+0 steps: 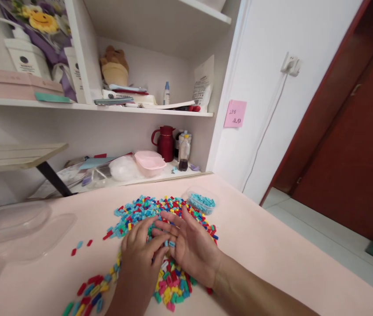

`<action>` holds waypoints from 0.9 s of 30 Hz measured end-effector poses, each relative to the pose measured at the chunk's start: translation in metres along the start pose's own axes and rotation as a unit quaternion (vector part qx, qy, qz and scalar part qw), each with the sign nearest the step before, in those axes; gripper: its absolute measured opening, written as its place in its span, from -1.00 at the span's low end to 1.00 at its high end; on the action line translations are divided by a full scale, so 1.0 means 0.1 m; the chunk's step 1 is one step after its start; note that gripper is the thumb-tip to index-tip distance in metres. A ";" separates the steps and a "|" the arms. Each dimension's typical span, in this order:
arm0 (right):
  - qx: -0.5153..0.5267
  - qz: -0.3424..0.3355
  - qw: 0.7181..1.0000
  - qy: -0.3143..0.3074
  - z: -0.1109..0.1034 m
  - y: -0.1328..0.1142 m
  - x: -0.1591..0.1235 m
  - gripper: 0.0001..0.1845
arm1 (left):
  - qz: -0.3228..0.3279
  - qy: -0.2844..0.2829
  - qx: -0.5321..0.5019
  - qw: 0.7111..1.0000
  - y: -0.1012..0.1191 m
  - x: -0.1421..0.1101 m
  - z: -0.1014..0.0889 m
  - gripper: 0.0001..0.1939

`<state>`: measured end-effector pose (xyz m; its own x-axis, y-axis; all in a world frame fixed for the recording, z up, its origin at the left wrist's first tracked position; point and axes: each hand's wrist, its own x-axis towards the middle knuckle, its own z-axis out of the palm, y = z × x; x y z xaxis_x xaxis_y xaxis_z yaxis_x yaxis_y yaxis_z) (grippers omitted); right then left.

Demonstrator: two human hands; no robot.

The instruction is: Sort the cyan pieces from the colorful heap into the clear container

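Over a pile of small colourful toy bricks (173,287), my two hands meet. My left hand (140,250), back upward, pinches a light blue brick (166,243) between thumb and forefinger. Palm up and slightly cupped, my right hand (195,250) holds another light blue brick (172,244) at the base of its fingers. Its fingers point to the left, behind the left fingertips, and whether more bricks lie under them is hidden. Behind the hands, light blue bricks fill part of a clear plastic tub (217,202).
Clear plastic lids (46,239) lie on the pink tabletop (272,259) at left. Loose bricks (89,292) spread toward the front left. Behind stand a pink container (150,161), a red jug (166,145) and a bottle (184,153) below a shelf (140,110).
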<state>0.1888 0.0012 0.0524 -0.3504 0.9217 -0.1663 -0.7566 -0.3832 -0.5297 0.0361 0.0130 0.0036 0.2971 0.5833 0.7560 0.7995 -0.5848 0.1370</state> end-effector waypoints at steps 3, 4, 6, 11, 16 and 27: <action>0.008 0.003 1.000 -0.007 -0.01 0.00 0.00 -0.45 | 0.016 -0.015 -0.016 1.000 0.00 0.01 -0.01 -0.72; 0.010 0.004 1.000 -0.008 0.00 0.00 0.00 -0.45 | 0.029 -0.021 -0.018 0.999 -0.01 0.02 -0.02 -0.71; 0.012 0.005 1.000 -0.008 0.00 -0.01 0.00 -0.44 | 0.051 -0.030 -0.020 0.998 -0.03 0.03 -0.03 -0.71; 0.003 0.004 1.000 -0.008 0.00 -0.01 -0.01 -0.42 | 0.065 -0.018 -0.024 0.997 -0.03 0.04 -0.04 -0.73; 0.005 0.006 1.000 -0.013 -0.01 -0.02 0.00 -0.43 | 0.058 -0.023 -0.037 0.997 -0.01 0.02 -0.03 -0.74; -0.164 -0.065 0.984 0.004 -0.06 0.07 0.00 -0.58 | -0.061 0.081 -0.055 0.993 -0.04 0.05 -0.12 -0.83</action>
<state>0.1874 -0.0009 0.0435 -0.2573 0.9625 -0.0864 -0.5749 -0.2243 -0.7869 0.0285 0.0119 0.0147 0.1075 0.5605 0.8211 0.7595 -0.5793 0.2960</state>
